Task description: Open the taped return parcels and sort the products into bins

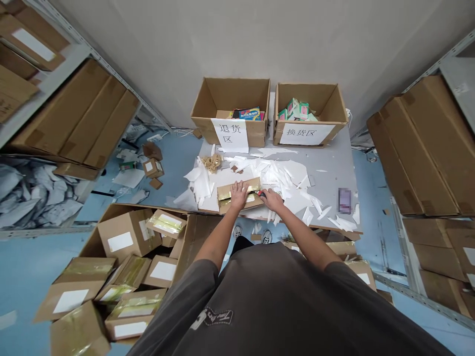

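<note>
- Left hand: fingers extended, laid on top of the small taped carton, from my remote view.
- Right hand: fingers closed round a red-and-black tool, its front end at the carton's right part.
- Carton lies near the front edge of the grey table, torn white paper behind and to the right.
- Crumpled brown tape behind it, slightly left.
- Two open boxes with handwritten signs at the back: left, right; I see small colourful packages inside both.
</note>
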Action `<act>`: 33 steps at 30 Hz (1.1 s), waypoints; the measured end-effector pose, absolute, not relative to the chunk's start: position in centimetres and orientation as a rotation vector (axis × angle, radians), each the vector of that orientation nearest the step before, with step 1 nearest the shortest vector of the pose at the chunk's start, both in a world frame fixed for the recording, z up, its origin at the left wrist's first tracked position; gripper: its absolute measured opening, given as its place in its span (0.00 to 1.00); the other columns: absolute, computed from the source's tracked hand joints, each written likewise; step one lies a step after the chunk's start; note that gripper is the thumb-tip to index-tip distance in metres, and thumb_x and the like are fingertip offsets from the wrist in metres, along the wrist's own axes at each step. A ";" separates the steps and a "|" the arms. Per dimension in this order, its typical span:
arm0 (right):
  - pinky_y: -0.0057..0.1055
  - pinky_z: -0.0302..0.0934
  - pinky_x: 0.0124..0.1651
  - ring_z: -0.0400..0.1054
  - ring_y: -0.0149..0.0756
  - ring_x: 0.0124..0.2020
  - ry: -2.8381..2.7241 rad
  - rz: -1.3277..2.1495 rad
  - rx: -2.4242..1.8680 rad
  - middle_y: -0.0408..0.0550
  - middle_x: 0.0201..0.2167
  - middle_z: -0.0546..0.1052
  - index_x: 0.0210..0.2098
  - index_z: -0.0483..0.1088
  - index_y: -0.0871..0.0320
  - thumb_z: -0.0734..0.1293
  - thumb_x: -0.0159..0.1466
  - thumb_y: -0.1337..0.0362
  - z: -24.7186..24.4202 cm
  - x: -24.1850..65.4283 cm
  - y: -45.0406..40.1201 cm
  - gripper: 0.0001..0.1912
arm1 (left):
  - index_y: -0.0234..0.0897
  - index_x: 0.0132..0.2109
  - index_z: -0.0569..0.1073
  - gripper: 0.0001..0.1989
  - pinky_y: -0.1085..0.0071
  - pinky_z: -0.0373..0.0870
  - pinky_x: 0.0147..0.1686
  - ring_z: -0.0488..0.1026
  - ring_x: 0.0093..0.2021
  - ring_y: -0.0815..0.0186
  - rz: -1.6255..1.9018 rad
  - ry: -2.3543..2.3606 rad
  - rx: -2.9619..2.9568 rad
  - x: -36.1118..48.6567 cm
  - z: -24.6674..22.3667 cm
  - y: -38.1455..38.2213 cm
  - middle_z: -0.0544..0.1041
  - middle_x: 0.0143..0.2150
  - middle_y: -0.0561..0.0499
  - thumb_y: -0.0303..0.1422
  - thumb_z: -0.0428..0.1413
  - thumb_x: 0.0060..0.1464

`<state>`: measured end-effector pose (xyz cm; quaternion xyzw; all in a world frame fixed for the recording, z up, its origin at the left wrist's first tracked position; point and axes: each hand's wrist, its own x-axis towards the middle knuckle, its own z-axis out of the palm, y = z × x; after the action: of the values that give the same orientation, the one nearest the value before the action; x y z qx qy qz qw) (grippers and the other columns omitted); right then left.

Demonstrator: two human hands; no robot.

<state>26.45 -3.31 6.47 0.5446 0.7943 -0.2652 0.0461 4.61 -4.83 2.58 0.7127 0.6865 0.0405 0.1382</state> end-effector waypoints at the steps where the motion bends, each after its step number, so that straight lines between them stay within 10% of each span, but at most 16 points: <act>1: 0.43 0.65 0.55 0.74 0.56 0.55 2.416 -0.801 1.702 0.63 0.59 0.75 0.68 0.69 0.53 0.61 0.79 0.52 6.5 26.6 -2.5 0.23 | 0.42 0.77 0.67 0.28 0.36 0.44 0.79 0.49 0.83 0.42 0.119 1.993 2.058 4.6 2.6 -5.0 0.58 0.82 0.37 0.38 0.50 0.75; 8: 0.47 0.67 0.54 0.77 0.57 0.51 1.975 -0.754 2.442 0.66 0.52 0.78 0.60 0.73 0.57 0.65 0.76 0.51 5.6 42.2 3.5 0.20 | 0.41 0.76 0.68 0.27 0.34 0.42 0.79 0.46 0.84 0.43 0.171 1.987 2.040 4.1 2.2 -5.7 0.58 0.82 0.37 0.37 0.51 0.75; 15: 0.36 0.69 0.42 0.76 0.44 0.35 1.695 -2.125 2.627 0.46 0.31 0.80 0.43 0.66 0.51 0.65 0.67 0.32 -1.7 40.4 -1.7 0.28 | 0.42 0.76 0.69 0.27 0.33 0.43 0.78 0.43 0.85 0.43 0.269 1.981 2.018 3.8 1.4 -5.3 0.56 0.83 0.37 0.39 0.50 0.75; 21: 0.39 0.64 0.53 0.70 0.47 0.44 1.665 -1.427 2.772 0.51 0.33 0.77 0.33 0.69 0.52 0.56 0.74 0.44 -6.6 39.3 -2.9 0.23 | 0.41 0.76 0.68 0.27 0.33 0.43 0.79 0.42 0.85 0.43 0.265 1.985 2.025 3.4 1.1 -5.6 0.56 0.83 0.38 0.40 0.49 0.76; 27: 0.44 0.64 0.58 0.67 0.51 0.52 1.548 -1.138 2.849 0.60 0.46 0.76 0.51 0.78 0.59 0.56 0.77 0.45 -7.3 40.0 -2.3 0.28 | 0.42 0.78 0.66 0.29 0.33 0.41 0.79 0.39 0.85 0.41 0.151 1.986 2.007 3.5 1.6 -5.6 0.52 0.84 0.38 0.41 0.49 0.75; 33: 0.43 0.67 0.61 0.71 0.49 0.56 1.809 -1.586 2.681 0.63 0.61 0.76 0.73 0.65 0.61 0.63 0.73 0.41 -3.7 31.5 -5.7 0.39 | 0.43 0.80 0.61 0.33 0.33 0.38 0.79 0.37 0.85 0.39 0.077 1.971 1.964 4.5 2.4 -5.5 0.48 0.85 0.39 0.44 0.52 0.73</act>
<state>31.54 -5.68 -3.74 0.7247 0.4890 -0.4286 -0.2282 4.52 -5.46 2.39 0.6943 0.6967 0.0274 0.1782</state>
